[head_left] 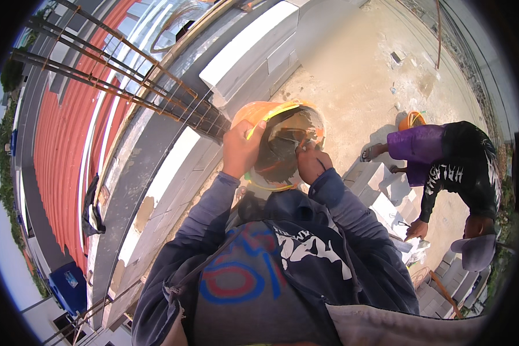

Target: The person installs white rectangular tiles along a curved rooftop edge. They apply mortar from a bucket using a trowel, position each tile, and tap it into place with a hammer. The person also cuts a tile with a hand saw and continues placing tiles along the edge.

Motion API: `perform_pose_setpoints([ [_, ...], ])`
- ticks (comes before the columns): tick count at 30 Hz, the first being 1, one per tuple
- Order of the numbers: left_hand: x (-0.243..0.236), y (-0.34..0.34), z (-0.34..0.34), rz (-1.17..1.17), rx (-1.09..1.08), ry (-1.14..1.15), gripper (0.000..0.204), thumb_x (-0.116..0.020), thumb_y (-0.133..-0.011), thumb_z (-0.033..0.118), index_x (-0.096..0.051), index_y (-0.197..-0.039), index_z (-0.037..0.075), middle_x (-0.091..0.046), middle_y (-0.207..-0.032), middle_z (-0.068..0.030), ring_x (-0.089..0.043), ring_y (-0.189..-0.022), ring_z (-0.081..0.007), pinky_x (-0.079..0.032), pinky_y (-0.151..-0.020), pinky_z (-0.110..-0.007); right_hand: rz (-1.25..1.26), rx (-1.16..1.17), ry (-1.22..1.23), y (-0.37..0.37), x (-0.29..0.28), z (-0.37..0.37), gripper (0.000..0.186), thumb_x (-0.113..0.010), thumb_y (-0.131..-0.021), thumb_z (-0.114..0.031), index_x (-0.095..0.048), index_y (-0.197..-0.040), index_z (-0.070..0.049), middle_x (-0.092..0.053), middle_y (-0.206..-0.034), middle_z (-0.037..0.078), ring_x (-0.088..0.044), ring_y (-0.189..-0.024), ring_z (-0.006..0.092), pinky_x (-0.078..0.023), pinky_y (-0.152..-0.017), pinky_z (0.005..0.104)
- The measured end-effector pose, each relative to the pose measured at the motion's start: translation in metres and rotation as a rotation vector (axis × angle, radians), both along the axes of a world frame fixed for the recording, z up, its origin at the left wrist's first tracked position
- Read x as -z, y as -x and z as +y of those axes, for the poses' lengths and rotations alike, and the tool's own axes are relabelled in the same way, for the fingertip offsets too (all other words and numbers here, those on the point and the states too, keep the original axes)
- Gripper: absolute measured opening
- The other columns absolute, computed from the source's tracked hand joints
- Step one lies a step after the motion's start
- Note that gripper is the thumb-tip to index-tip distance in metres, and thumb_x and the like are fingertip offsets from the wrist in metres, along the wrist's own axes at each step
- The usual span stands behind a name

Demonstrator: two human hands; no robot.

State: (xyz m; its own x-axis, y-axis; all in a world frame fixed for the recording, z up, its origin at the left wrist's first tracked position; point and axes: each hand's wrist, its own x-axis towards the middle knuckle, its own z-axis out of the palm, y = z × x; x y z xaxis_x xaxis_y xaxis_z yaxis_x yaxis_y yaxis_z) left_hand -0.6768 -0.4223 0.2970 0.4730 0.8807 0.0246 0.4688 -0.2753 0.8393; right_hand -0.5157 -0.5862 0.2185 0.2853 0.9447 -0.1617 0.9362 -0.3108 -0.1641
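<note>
My left hand [242, 147] grips the rim of an orange bucket [259, 109], thumb over its yellowish edge. The bucket is tilted toward me, showing grey wet mortar [274, 164] smeared inside. My right hand [313, 161] is closed inside the bucket's right side, on what looks like a trowel [291, 137]; its shape is partly hidden by mortar and fingers.
Pale blocks [248, 52] form a low wall along the left, with protruding rebar [115, 69] and red corrugated roofing [60, 196] beyond. At right, a co-worker [458, 167] bends over blocks [366, 179] beside another orange bucket [411, 121] on the dusty floor [363, 75].
</note>
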Motion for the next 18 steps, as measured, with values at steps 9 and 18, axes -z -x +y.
perform_pose_setpoints([
  [9,0.018,0.062,0.028,-0.147,0.301,0.104,0.052,-0.07,-0.104,0.032,-0.045,-0.069,0.003,-0.04,-0.065,0.0017,-0.035,-0.064,-0.0103,-0.033,-0.056,-0.034,0.075,0.119,-0.256,0.157,-0.032,0.014,0.031,-0.065,-0.087,-0.018,-0.071,-0.116,-0.008,-0.07,-0.098,0.017,-0.075,-0.08,0.0329,-0.061,-0.07,0.0431],
  [18,0.003,0.087,0.017,-0.06,0.515,-0.027,0.057,-0.072,-0.103,0.037,-0.045,-0.068,0.002,-0.04,-0.065,-0.0018,-0.036,-0.065,-0.0122,-0.034,-0.058,-0.035,-0.02,0.319,-0.348,0.198,-0.056,-0.008,0.017,-0.067,-0.085,-0.017,-0.078,-0.097,-0.012,-0.069,-0.098,0.014,-0.077,-0.084,0.031,-0.061,-0.069,0.0437],
])
